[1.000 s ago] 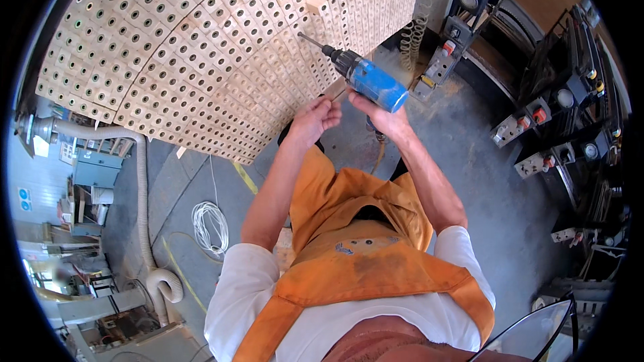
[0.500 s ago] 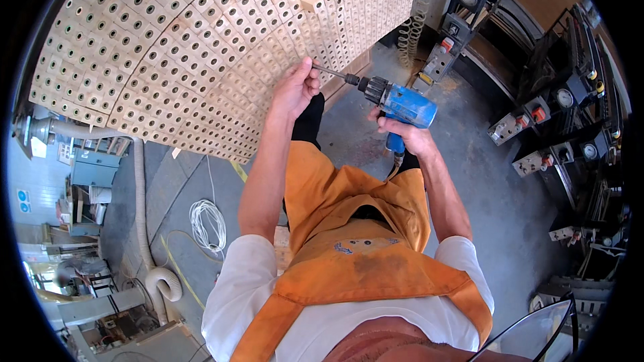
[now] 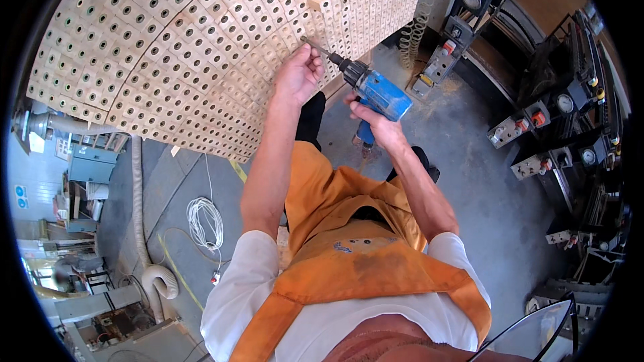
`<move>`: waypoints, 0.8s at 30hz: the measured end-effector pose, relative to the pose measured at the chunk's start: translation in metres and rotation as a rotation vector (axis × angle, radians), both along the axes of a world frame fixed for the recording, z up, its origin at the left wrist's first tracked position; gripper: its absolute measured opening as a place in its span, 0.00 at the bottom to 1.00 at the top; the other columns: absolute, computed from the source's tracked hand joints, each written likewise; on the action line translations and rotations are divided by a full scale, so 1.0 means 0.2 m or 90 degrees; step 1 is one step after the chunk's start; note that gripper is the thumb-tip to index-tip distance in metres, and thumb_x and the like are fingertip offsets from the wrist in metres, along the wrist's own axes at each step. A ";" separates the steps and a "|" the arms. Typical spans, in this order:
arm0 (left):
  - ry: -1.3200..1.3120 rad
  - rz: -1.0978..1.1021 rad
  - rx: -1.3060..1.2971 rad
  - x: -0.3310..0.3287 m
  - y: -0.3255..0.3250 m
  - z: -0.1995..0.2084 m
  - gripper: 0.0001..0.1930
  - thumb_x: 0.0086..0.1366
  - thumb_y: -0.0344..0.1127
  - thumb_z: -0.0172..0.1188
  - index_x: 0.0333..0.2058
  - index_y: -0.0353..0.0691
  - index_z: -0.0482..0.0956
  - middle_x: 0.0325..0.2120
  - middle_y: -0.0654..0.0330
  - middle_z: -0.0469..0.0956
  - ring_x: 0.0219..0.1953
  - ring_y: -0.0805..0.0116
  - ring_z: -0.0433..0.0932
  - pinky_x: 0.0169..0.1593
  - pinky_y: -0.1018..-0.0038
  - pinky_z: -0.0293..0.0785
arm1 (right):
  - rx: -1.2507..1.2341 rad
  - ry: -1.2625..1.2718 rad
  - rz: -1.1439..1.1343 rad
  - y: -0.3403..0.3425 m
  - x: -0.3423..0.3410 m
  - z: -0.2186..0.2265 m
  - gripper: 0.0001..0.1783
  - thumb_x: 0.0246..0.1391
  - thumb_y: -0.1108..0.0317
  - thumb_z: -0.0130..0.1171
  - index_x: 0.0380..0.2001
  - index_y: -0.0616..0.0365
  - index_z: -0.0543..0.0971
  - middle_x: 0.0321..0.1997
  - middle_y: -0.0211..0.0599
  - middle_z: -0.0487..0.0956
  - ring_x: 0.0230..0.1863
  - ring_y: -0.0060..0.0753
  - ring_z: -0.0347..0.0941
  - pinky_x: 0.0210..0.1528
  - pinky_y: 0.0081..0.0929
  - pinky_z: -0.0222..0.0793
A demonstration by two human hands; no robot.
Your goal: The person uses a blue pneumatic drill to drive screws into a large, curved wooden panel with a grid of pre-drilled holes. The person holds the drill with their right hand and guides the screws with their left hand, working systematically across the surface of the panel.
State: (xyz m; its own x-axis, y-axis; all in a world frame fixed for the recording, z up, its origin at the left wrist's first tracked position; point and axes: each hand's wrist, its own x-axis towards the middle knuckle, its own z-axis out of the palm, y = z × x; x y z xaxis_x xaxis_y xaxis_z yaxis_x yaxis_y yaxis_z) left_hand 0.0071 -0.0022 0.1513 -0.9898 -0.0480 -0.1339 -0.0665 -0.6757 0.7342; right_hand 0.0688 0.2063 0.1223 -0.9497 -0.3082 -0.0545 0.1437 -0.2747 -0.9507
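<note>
My right hand (image 3: 379, 123) grips the handle of a blue drill (image 3: 384, 92) with a black chuck. A long thin bit (image 3: 322, 49) points up and left from it, its tip at the face of a panel of wooden blocks (image 3: 221, 47) full of round holes. Many of those holes have dark metal-looking rings in them. Just beside the bit's tip, my left hand (image 3: 299, 75) is closed, thumb and fingertips pinched together near the panel. Whatever those fingers hold is too small or hidden to make out.
A small wooden block (image 3: 316, 1) stands out from the panel. Coiled white cable (image 3: 204, 221) and a ribbed hose (image 3: 137, 194) lie on the floor at left. Machines with gauges (image 3: 565, 102) line the right side, and a coiled air hose (image 3: 412, 37) hangs behind the panel.
My right hand has moved the drill left and toward the panel, bringing the bit's tip to its face. The left hand has shifted slightly up, its fingers now below the tip.
</note>
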 end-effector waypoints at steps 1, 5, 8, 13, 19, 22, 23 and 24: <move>0.019 -0.007 0.006 0.00 0.00 0.00 0.13 0.69 0.38 0.52 0.46 0.37 0.73 0.27 0.68 0.72 0.27 0.79 0.70 0.32 0.84 0.70 | -0.024 0.000 0.001 0.00 0.02 0.02 0.10 0.51 0.72 0.62 0.39 0.57 0.80 0.36 0.29 0.81 0.36 0.20 0.75 0.40 0.21 0.70; 0.023 -0.049 -0.016 0.04 0.02 -0.05 0.09 0.69 0.37 0.50 0.40 0.39 0.73 0.25 0.68 0.72 0.25 0.78 0.70 0.30 0.83 0.71 | 0.091 0.131 -0.010 0.01 -0.02 0.02 0.12 0.51 0.70 0.63 0.40 0.58 0.79 0.36 0.31 0.81 0.38 0.23 0.76 0.41 0.24 0.71; -0.074 -0.135 -0.083 0.19 0.05 -0.21 0.07 0.69 0.36 0.50 0.36 0.40 0.74 0.23 0.68 0.73 0.23 0.78 0.72 0.28 0.81 0.72 | 0.137 0.170 -0.013 -0.01 -0.03 0.04 0.12 0.50 0.70 0.63 0.40 0.58 0.80 0.36 0.31 0.82 0.38 0.24 0.76 0.42 0.24 0.71; -0.147 -0.480 -0.268 0.69 0.19 -0.39 0.14 0.69 0.42 0.50 0.39 0.37 0.76 0.24 0.65 0.75 0.24 0.75 0.76 0.27 0.76 0.74 | 0.202 0.202 -0.029 0.01 -0.02 0.05 0.10 0.49 0.73 0.63 0.38 0.57 0.81 0.36 0.28 0.82 0.37 0.20 0.75 0.42 0.23 0.71; -0.248 -0.816 -0.520 1.16 0.33 -0.39 0.17 0.71 0.43 0.45 0.37 0.36 0.76 0.26 0.61 0.76 0.27 0.73 0.77 0.30 0.77 0.75 | 0.075 0.184 0.000 -0.01 -0.04 0.03 0.08 0.49 0.74 0.62 0.35 0.58 0.81 0.34 0.27 0.81 0.37 0.20 0.74 0.42 0.23 0.70; -0.212 -0.785 -0.604 1.19 0.35 -0.45 0.18 0.71 0.43 0.44 0.40 0.34 0.76 0.30 0.59 0.78 0.30 0.73 0.78 0.31 0.77 0.76 | 0.118 0.209 -0.022 -0.01 -0.04 0.00 0.10 0.49 0.71 0.63 0.38 0.57 0.81 0.35 0.30 0.81 0.37 0.23 0.76 0.42 0.25 0.71; -0.196 -0.761 -0.617 1.19 0.35 -0.46 0.18 0.71 0.43 0.44 0.41 0.34 0.76 0.31 0.59 0.79 0.30 0.73 0.79 0.31 0.77 0.76 | 0.107 0.196 -0.015 -0.02 -0.05 -0.01 0.10 0.49 0.71 0.63 0.38 0.57 0.81 0.35 0.30 0.81 0.37 0.23 0.76 0.42 0.24 0.71; -0.182 -0.768 -0.605 1.20 0.36 -0.43 0.18 0.70 0.43 0.44 0.44 0.33 0.75 0.35 0.56 0.79 0.33 0.70 0.79 0.35 0.75 0.76 | 0.097 0.183 -0.008 -0.01 -0.06 -0.01 0.10 0.50 0.71 0.63 0.37 0.57 0.81 0.35 0.30 0.81 0.37 0.23 0.76 0.42 0.24 0.70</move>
State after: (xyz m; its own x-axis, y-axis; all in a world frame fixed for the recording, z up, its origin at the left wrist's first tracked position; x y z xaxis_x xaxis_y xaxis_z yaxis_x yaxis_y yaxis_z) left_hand 0.2462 0.0700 0.0657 -0.4523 0.5530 -0.6997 -0.4133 0.5652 0.7139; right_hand 0.0575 0.2036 0.1203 -0.9367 -0.3049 0.1724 -0.1399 -0.1256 -0.9822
